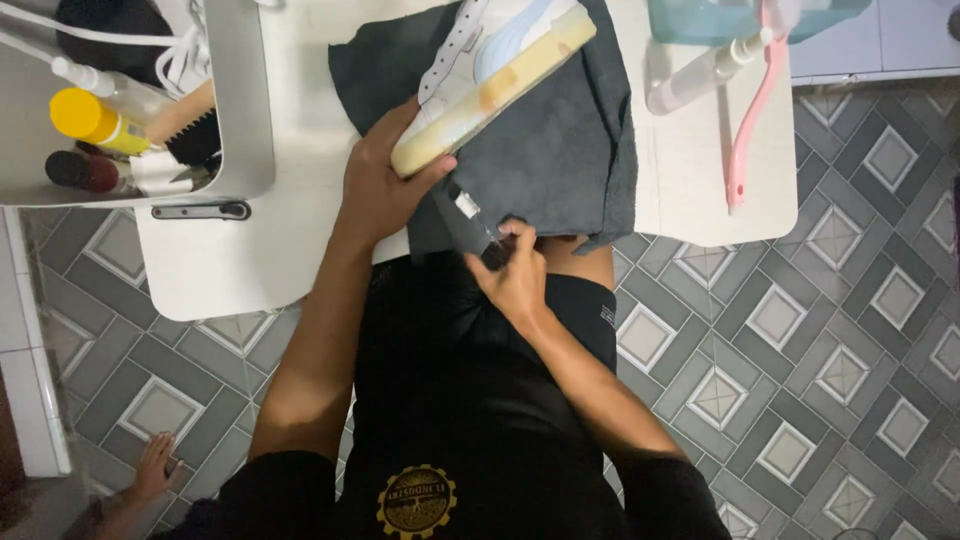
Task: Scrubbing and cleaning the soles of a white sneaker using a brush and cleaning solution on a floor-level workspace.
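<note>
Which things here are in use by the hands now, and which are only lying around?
In use:
left hand on white sneaker
right hand holding small dark tool
grey towel

Lying about:
pink toothbrush
spray bottle
yellow-capped bottle
brush

Left hand (378, 185) grip curled shut; right hand (515, 275) grip pinched.

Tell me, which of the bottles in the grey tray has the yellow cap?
The bottle lying in the middle of the grey tray. Its cap is bright yellow, while the clear bottle above it has a white top and the one below is dark red.
</note>
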